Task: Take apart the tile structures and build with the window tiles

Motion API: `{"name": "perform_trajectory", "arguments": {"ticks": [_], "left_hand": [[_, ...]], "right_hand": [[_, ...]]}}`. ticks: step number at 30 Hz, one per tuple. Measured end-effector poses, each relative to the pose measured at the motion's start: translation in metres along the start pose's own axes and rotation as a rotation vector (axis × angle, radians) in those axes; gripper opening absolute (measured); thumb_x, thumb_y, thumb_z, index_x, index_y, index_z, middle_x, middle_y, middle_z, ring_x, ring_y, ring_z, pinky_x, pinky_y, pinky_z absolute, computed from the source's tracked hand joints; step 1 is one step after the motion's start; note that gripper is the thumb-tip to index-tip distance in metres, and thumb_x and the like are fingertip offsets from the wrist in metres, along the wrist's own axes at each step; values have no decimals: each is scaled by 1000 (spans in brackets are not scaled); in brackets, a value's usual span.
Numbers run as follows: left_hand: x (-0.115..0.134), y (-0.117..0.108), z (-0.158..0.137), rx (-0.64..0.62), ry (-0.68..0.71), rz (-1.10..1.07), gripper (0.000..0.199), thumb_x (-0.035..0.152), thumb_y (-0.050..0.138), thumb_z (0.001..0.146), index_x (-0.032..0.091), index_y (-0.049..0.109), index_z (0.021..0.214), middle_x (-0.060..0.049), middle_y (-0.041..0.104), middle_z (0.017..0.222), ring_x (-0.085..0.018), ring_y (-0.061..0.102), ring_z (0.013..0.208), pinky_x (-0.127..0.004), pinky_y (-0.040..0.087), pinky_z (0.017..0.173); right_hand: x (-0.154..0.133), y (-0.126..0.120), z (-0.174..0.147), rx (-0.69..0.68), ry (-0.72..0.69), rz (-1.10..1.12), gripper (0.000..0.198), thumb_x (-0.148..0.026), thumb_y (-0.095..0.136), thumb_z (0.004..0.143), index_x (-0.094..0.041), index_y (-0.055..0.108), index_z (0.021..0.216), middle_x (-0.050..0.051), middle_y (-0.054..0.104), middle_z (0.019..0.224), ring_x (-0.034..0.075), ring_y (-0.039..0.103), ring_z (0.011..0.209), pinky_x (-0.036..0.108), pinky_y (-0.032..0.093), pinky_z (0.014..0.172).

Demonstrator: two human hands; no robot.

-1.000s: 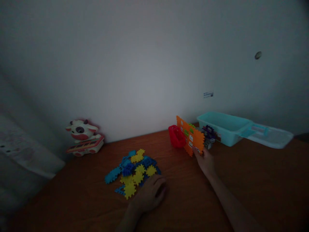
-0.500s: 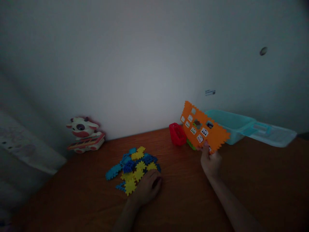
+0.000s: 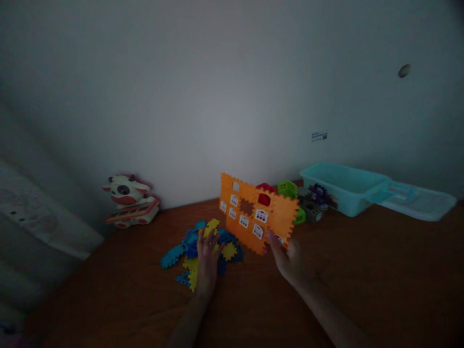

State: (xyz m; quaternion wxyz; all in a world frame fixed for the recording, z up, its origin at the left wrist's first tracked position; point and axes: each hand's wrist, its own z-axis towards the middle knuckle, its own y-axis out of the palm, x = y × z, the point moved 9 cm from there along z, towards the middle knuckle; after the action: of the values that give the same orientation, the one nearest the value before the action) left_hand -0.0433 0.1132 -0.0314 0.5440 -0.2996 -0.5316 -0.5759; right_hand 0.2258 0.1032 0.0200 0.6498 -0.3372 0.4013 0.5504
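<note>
My right hand (image 3: pixel 288 261) grips the lower right corner of an orange toothed building panel (image 3: pixel 241 208), thumb on its face. The panel is tilted above the table, with several cut-out holes and printed window stickers. Over a loose pile sits my left hand (image 3: pixel 207 261), its fingers spread and nothing visible in them. Around it lie yellow toothed pieces (image 3: pixel 229 251) and blue toothed pieces (image 3: pixel 172 256); the hand hides part of the pile.
Behind the panel are a red piece (image 3: pixel 265 187), green pieces (image 3: pixel 288 188), a grey piece (image 3: pixel 311 209) and purple pieces (image 3: pixel 319 192). A teal bin (image 3: pixel 348 193) with its lid (image 3: pixel 416 200) stands at right. A cow toy keyboard (image 3: pixel 130 203) stands at left by the wall.
My right hand has brought the orange panel leftward and lower, uncovering the green, grey and purple pieces. My left hand has moved slightly left over the pile and spread its fingers.
</note>
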Motion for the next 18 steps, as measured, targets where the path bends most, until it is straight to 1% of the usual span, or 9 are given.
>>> {"name": "perform_trajectory", "arguments": {"ticks": [1,3,5,7,9,12,15,17,18], "left_hand": [[1,-3,1,17,-2,-45,87,74,51,82,34,22,153,-15,38,155,-32,47,136,-47,48,103],[-1,-3,-4,-11,-35,-99,90,74,59,77,33,30,152,-14,43,153,-33,48,136,-48,45,106],[-11,3,-17,-80,-137,-100,85,68,71,71,26,48,142,-16,57,141,-36,54,129,-50,44,107],[-26,9,-35,-123,-284,-74,75,58,82,64,20,63,126,-16,70,123,-39,61,120,-53,46,105],[-35,17,-49,-146,-386,-77,66,49,88,60,18,69,115,-15,75,111,-40,65,114,-54,47,103],[-39,27,-56,-88,-463,-122,56,37,88,64,18,70,113,-13,76,108,-36,68,111,-49,50,102],[-38,37,-54,-18,-503,-176,45,35,85,71,18,70,110,-12,75,112,-33,68,111,-44,52,101],[-35,44,-52,-11,-525,-208,47,35,83,73,19,68,114,-12,74,114,-32,69,111,-43,53,100],[-33,47,-52,-11,-540,-227,48,35,83,74,19,66,116,-12,74,115,-32,69,110,-43,53,99]], "right_hand": [[2,16,-6,-114,48,38,42,-56,54,93,-19,73,89,8,76,78,25,73,73,34,60,67],[4,47,-23,-358,146,99,42,-56,56,92,-20,75,97,7,78,88,26,74,84,36,60,74],[5,71,-41,-564,211,145,40,-55,57,92,-21,74,104,6,77,95,26,73,90,37,59,79],[4,84,-52,-658,228,174,38,-52,57,93,-21,72,108,6,77,100,26,72,94,38,58,83],[6,84,-53,-612,211,151,37,-50,57,93,-21,69,112,7,75,105,26,71,98,38,57,86],[12,67,-42,-404,142,-20,34,-47,61,91,-21,63,112,9,72,102,26,70,93,40,57,83],[1,49,-32,-194,-92,-204,30,-42,68,86,-21,58,105,11,66,104,28,65,99,44,55,88],[-8,42,-31,-85,-235,-252,40,-38,71,84,-21,53,116,13,59,115,29,59,110,46,52,95],[-9,41,-31,-52,-266,-258,49,-37,71,84,-21,49,125,14,56,122,28,57,115,47,51,98]]}}
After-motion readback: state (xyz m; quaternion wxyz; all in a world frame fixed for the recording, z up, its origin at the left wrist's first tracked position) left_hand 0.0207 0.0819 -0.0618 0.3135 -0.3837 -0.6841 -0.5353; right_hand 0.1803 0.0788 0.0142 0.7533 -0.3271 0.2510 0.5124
